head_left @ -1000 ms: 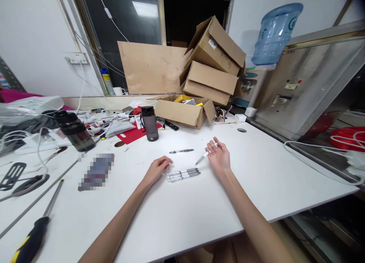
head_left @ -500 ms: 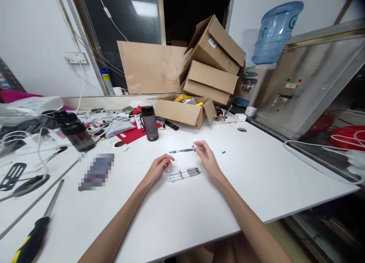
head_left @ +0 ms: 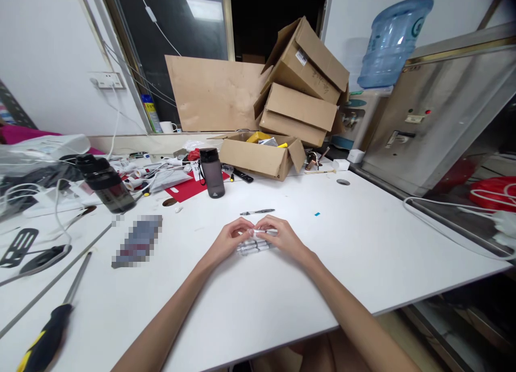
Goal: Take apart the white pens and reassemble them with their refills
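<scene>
My left hand (head_left: pixel 226 238) and my right hand (head_left: pixel 282 237) meet over the white table (head_left: pixel 250 302), fingertips pinched on the two ends of a white pen (head_left: pixel 265 232) held level just above it. Right under the hands lies a small bundle of grey and white pens (head_left: pixel 252 248), side by side on the table. A single dark pen (head_left: pixel 257 212) lies alone a little farther back. A tiny blue scrap (head_left: pixel 317 214) sits to the right of it.
A dark bottle (head_left: pixel 212 174) and an open cardboard box (head_left: pixel 260 158) stand behind the pens, with stacked boxes beyond. At left are a larger bottle (head_left: pixel 105 184), a blurred flat object (head_left: pixel 137 242), a screwdriver (head_left: pixel 48 334) and cables. A white cable (head_left: pixel 439 210) runs along the right edge.
My right hand swung left from the right side, past the lone dark pen, and came down over the bundle. My left hand closed in, so both now pinch the white pen.
</scene>
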A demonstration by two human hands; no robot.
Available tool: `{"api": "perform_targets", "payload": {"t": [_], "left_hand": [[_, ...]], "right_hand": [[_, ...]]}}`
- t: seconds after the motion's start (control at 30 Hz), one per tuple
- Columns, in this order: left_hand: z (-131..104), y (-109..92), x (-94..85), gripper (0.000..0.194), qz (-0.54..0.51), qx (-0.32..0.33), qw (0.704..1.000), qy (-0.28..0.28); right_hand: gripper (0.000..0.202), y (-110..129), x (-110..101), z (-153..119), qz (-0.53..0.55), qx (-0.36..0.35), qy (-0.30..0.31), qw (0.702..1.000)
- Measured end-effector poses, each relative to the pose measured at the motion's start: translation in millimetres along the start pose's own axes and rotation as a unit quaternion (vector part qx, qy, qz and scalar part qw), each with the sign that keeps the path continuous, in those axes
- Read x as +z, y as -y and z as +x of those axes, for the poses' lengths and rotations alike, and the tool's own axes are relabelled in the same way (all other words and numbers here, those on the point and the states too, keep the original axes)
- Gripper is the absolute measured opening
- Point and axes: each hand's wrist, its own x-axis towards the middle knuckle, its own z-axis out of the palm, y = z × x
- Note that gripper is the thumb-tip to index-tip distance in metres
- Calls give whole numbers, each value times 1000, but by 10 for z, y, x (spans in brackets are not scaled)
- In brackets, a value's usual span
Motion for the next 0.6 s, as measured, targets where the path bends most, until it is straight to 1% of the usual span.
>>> {"api": "perform_targets", "payload": {"t": [0.1, 0.23, 0.3, 0.37, 0.47, 0.6], "left_hand": [[17, 15, -67, 32, -2, -9, 1000, -29], [32, 2, -218, 34, -25, -17, 993, -117], [29, -18, -274, 34, -27, -17, 990, -138], [19, -38, -299, 35, -16, -16, 991, -135], [-2, -56, -299, 37, 13, -17, 994, -111], [-24, -41, -321, 38, 53, -19, 996, -76]], "right_hand": [[22, -10, -50, -7, 0, 24, -28, 999], [30, -80, -193, 0, 6, 98, -88, 991], [33, -120, -252, 12, 29, 124, -75, 989], [30, -150, -287, 26, 43, 123, -66, 989], [25, -180, -303, 42, 54, 119, -75, 989], [26, -225, -305, 36, 55, 133, -75, 987]]}}
